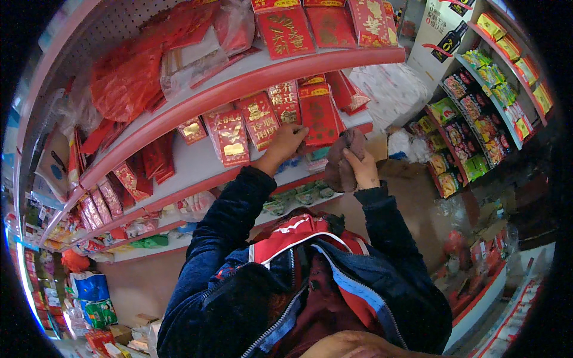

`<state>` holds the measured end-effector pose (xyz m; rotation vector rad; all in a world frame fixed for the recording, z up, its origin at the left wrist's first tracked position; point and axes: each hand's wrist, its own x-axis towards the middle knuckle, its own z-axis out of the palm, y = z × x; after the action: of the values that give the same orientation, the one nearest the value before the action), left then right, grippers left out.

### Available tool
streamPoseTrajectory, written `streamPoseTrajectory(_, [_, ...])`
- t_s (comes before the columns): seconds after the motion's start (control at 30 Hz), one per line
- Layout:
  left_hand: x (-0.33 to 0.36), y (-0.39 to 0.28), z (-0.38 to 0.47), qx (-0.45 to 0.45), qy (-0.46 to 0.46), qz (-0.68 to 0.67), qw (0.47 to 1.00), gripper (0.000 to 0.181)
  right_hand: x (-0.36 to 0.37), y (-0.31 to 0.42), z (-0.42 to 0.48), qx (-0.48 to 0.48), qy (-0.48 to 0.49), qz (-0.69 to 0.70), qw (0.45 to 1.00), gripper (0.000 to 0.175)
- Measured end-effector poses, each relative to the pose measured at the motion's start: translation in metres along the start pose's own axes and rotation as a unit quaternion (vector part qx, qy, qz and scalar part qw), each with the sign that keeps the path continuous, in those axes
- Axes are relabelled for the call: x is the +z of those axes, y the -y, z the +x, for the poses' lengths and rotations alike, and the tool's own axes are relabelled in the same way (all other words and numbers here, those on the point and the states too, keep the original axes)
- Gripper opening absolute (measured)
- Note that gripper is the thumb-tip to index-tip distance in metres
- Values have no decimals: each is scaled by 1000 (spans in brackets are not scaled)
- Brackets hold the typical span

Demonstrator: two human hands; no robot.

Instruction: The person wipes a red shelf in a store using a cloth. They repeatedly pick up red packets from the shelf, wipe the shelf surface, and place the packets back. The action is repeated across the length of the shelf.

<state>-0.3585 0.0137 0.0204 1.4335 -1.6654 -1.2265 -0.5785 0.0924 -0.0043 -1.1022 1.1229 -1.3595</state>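
Note:
My right hand (365, 169) grips a bunched brown cloth (339, 166) just in front of the shelf edge. My left hand (286, 142) is at the middle shelf, fingers curled by the lower left corner of a red packet of envelopes (318, 117). Whether the fingertips pinch that packet or only rest against it is hidden. Left of this hand stand more red envelope packets with gold print: one with a cartoon figure (258, 117) and another in a clear sleeve (227, 136). A further red packet (284, 102) is partly behind the hand.
The upper shelf's red edge (286, 74) overhangs my hands, with red bags (127, 83) and envelope packets (286, 33) on it. Green-patterned goods (302, 194) lie on a lower shelf. At right stands a rack of packaged food (474, 107); wrapped packs (91, 297) sit at lower left.

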Motion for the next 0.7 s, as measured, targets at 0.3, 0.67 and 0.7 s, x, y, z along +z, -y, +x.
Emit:
streamPoseTrajectory(0.3, [10, 24, 7, 55, 27, -24, 998, 31, -2, -24, 9, -62, -67, -63, 994, 30])
streamPoseTrajectory(0.67, [11, 28, -19, 32, -18, -186, 982, 29, -5, -19, 8, -28, -44, 18, 998, 45])
streamPoseTrajectory(0.7, [9, 30, -23, 36, -13, -208, 977, 29, -8, -20, 10, -14, -61, 14, 998, 45])
